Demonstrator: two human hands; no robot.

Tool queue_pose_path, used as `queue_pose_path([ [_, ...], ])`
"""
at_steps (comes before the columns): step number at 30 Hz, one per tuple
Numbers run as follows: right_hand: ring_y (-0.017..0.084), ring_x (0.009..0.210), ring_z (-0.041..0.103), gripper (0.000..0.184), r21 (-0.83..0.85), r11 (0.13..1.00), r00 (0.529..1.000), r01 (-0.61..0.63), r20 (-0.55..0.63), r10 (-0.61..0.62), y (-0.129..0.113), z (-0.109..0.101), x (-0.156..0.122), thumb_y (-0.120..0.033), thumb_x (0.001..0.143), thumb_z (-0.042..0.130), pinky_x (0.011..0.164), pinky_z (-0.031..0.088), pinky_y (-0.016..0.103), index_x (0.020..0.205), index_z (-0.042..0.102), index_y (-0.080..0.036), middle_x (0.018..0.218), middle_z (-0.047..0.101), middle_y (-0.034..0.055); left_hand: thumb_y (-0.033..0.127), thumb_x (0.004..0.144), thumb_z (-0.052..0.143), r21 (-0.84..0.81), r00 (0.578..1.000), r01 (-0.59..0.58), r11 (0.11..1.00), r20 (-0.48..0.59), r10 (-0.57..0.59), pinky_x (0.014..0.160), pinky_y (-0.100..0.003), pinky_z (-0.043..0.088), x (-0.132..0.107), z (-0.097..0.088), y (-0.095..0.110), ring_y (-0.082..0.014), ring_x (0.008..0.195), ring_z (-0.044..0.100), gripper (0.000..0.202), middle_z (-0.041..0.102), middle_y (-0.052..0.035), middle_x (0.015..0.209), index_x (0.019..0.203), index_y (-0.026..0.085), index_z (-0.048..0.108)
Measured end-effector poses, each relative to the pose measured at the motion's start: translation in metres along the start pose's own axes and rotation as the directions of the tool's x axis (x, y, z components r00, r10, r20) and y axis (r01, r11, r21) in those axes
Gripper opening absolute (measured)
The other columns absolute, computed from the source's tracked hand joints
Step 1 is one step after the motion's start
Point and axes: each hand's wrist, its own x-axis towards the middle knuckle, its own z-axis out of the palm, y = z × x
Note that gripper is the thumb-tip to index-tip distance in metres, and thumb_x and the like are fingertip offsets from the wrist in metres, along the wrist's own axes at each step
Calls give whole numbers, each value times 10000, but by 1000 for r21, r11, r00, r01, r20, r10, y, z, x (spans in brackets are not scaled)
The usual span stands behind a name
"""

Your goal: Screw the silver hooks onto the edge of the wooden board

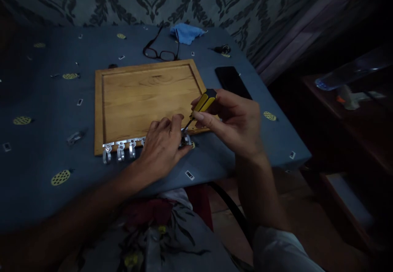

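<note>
A framed wooden board (150, 104) lies on the table. Along its near edge runs a metal hook rail (120, 150) with several shiny curved hooks. My left hand (162, 147) covers the middle of this rail, fingers curled over it and thumb beside the hook at the right end. Between the fingers and thumb of my right hand (236, 120) is a screwdriver (205, 101) with a yellow and black handle. It tilts down to the left, its tip at the rail's right end beside my left index finger. The exact contact of the tip is too small to make out.
A blue patterned cloth covers the table (39, 153). Behind the board are eyeglasses (159, 54) and a light-blue cloth (186, 33). A black phone (233, 82) and a small dark tool (221, 49) lie right. A loose metal piece (74, 137) lies left.
</note>
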Motion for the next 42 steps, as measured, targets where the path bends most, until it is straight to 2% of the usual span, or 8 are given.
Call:
queue_pose_path([
  [6,143,617,580,293,-77,995,965,71,-248,-88,15,21,-7,-455,869,844,598,559,328,778,643,-262,726,584,-19,256,887,803,-16,1000,13,1000,14,-13,1008,-471,489,0,0,0,-342,1248,656,546,731,-120,1237,1306,184,460],
  [11,123,573,569,262,-22,994,872,103,-478,-101,23,29,-16,-482,926,771,492,509,293,844,625,-281,754,583,-28,269,881,819,-19,1000,1,1000,-9,-1,1013,-466,487,-1,1,-1,-336,1227,661,598,742,-112,1204,1340,177,447],
  [14,91,517,557,280,44,990,825,134,-559,-87,21,27,-15,-513,929,762,425,465,262,869,613,-283,762,576,-43,259,890,815,-24,1000,2,1000,7,-2,1018,-461,483,-1,0,-1,-331,1230,660,594,742,-114,1212,1344,171,443],
  [19,107,530,564,265,-46,996,875,75,-477,-88,30,24,-18,-486,950,734,459,479,272,861,606,-272,726,582,-49,257,907,794,-10,1000,-6,1000,0,6,1022,-460,480,-2,0,0,-333,1246,655,581,732,-119,1235,1354,167,433],
  [25,103,562,534,272,-169,980,889,104,-426,-168,41,22,-23,-475,983,693,524,506,278,863,598,-250,737,544,-53,253,884,814,-1,1000,0,1000,-17,0,1014,-445,484,-2,2,-2,-323,1211,664,596,730,-104,1204,1344,179,442],
  [32,117,562,547,241,-228,961,878,159,-412,-243,41,21,-22,-428,991,700,559,520,309,844,605,-262,725,543,-45,257,888,817,18,998,-33,999,-43,34,986,-449,495,-3,4,-4,-326,1189,675,609,734,-104,1215,1345,178,422],
  [38,116,568,587,188,-233,959,850,160,-461,-254,46,22,-25,-435,994,701,540,532,296,931,630,-273,766,586,-45,260,895,815,23,997,-51,998,-52,52,979,-432,495,-3,5,-5,-316,1185,676,611,734,-109,1216,1351,162,420],
  [42,136,598,600,218,-250,954,861,168,-434,-265,44,22,-23,-453,999,687,579,576,318,898,631,-269,745,578,-39,258,891,810,24,998,-41,999,-53,42,985,-430,491,-3,5,-5,-312,1190,674,605,732,-106,1213,1348,175,424],
])
